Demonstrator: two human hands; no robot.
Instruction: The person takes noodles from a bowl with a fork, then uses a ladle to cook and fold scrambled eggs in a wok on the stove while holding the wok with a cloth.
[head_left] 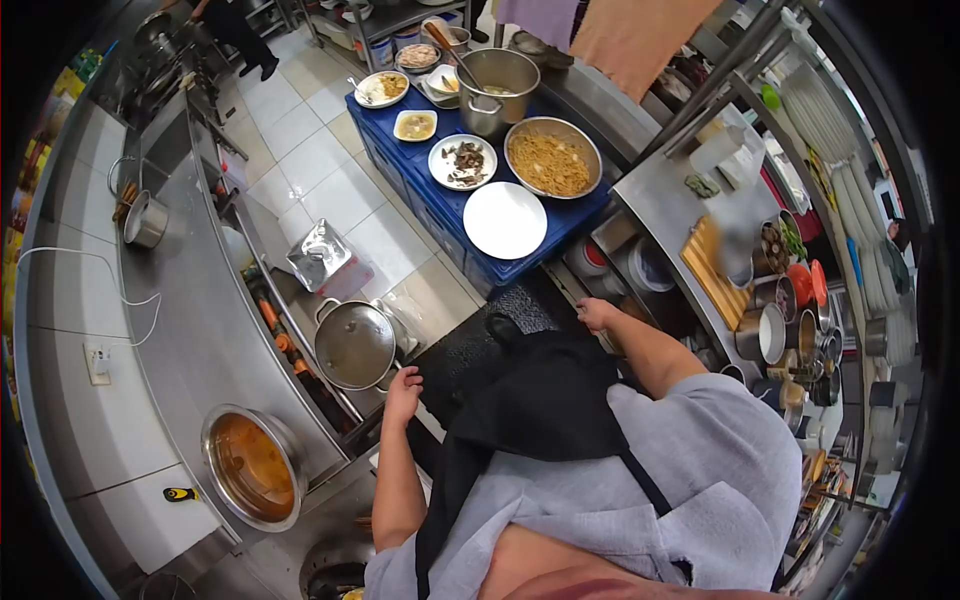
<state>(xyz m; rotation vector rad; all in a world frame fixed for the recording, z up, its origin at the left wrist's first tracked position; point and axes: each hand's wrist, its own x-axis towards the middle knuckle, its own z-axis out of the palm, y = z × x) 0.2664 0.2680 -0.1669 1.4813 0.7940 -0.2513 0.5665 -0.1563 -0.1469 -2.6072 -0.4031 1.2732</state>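
My left hand (pixel 404 388) is beside a large metal pot (pixel 355 345) with loop handles, fingers slightly apart and holding nothing visible. On the other side of my black apron, my right hand (pixel 594 313) has its fingers curled near the under-counter shelf; anything inside them is too small to name. Ahead, a blue table (pixel 445 215) bears an empty white plate (pixel 505 220), a bowl of noodles (pixel 553 158), a plate of dark pieces (pixel 463 162), and a tall pot (pixel 498 85) with a wooden utensil.
A steel counter (pixel 185 300) curves along the left, with a basin of orange liquid (pixel 258 470). The right counter (pixel 650 190) holds a wooden board (pixel 712 265) and several containers. A foil-topped container (pixel 322 250) is by the left counter. Another person's dark-clothed legs (pixel 240 35) show at the back.
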